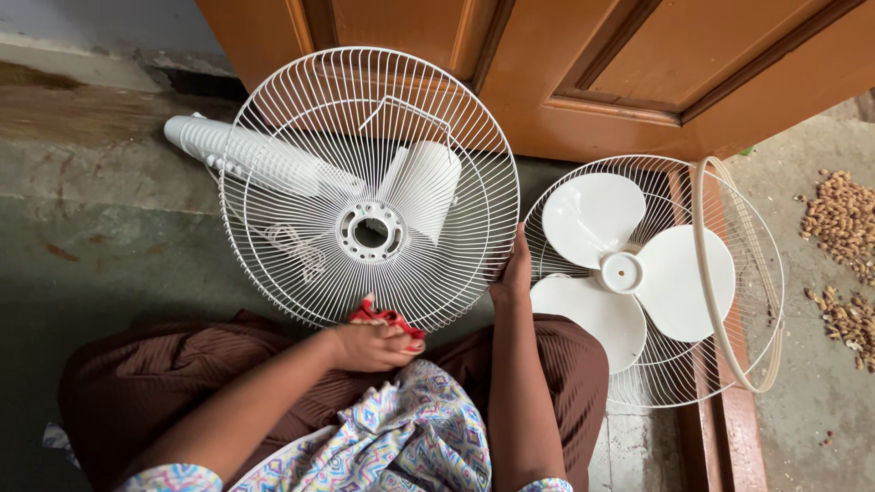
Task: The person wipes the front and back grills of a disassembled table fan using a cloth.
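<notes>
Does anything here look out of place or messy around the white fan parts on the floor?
Yes. Brownish nut-like bits lie scattered loose over the floor at the right, beside the second white wire fan guard, which holds the white three-blade fan propeller. The fan itself is in pieces: its plastic rim ring hangs askew across that guard.

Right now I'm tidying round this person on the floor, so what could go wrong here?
The wire fan guard stands on edge, steadied by the right hand; it could tip. The red cloth in the left hand may snag its wires. The loose plastic ring might slide off the second guard.
</notes>
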